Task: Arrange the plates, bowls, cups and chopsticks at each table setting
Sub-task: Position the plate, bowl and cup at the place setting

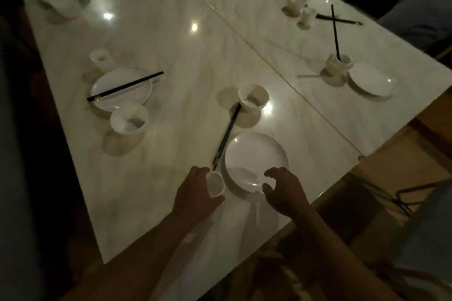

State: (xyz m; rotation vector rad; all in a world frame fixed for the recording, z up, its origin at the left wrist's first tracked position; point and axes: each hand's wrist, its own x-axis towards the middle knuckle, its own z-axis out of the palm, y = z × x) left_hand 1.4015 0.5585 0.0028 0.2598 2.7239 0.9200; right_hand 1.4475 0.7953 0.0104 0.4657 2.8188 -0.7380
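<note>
— How far along is it?
— Early, I'd judge. At the near place the plate [255, 154] lies flat, but the chopsticks [226, 137] run askew from just beyond the left fingers [199, 170] up to the bowl [252, 101]. Other places on the table [171, 39] look unsorted too: a far pair [124, 87] lies across the left plate [115, 102], and a stick [335, 36] stands in the right cup [341, 63].
— And the hands?
— The left hand [193, 193] has its fingers curled round a small cup [215, 184], just beside the plate's left rim. The right hand [285, 192] holds nothing: its fingers are spread and loosely bent, with the plate's near rim right under the fingertips
</note>
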